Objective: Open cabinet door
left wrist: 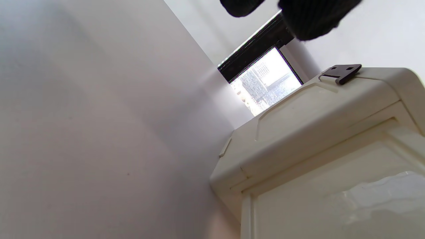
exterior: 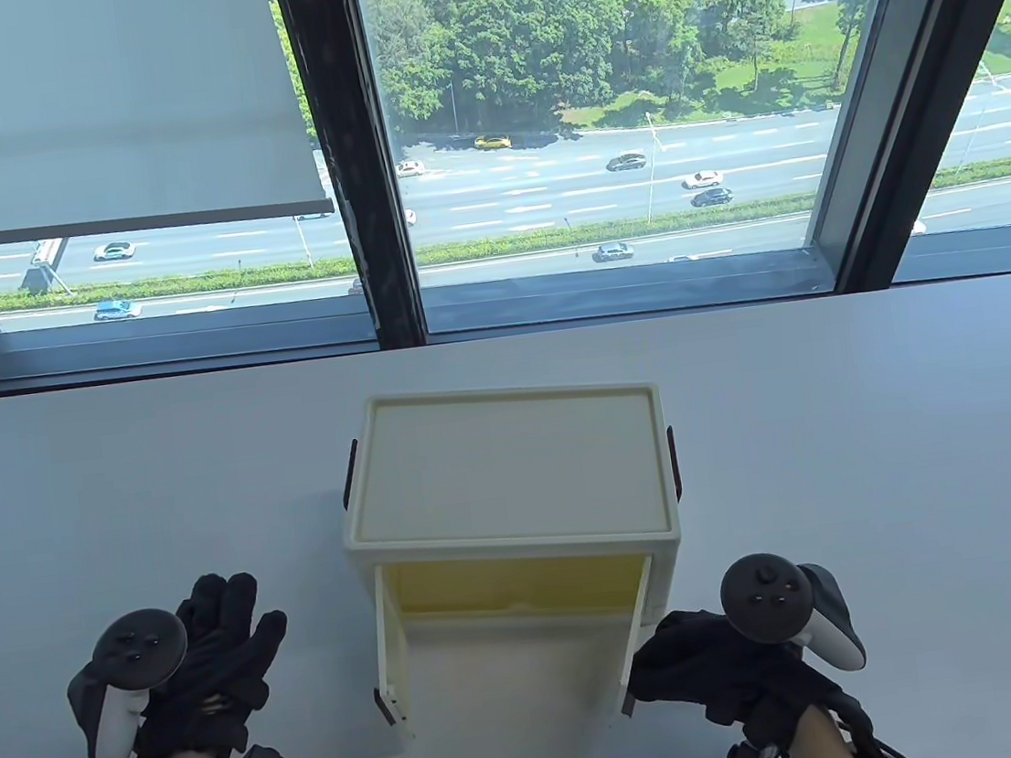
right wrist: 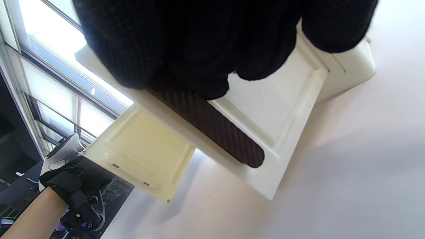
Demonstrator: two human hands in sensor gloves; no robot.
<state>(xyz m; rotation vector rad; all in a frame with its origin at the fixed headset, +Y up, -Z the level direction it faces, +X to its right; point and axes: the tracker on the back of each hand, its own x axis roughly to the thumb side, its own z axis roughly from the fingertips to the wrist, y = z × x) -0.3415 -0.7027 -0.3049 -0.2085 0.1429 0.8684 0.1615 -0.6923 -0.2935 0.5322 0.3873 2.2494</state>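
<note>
Two doors: both swung out from cabinet (exterior: 507, 480), mid-table, yellow inside showing
R hand (exterior: 720, 661): fingers curled on right door (right wrist: 282, 109) edge by dark handle strip (right wrist: 215, 129), gripping it
L hand (exterior: 206, 674): fingers spread, touching nothing, beside left door (exterior: 392, 655)
Tip: pull w/ steady arc about hinge, don't drag cabinet

White table (exterior: 846, 448) under a big window (exterior: 601, 109). Blind (exterior: 85, 108) half down on left pane. Outside: road (exterior: 539, 200) with cars, trees (exterior: 564, 31) behind it.
</note>
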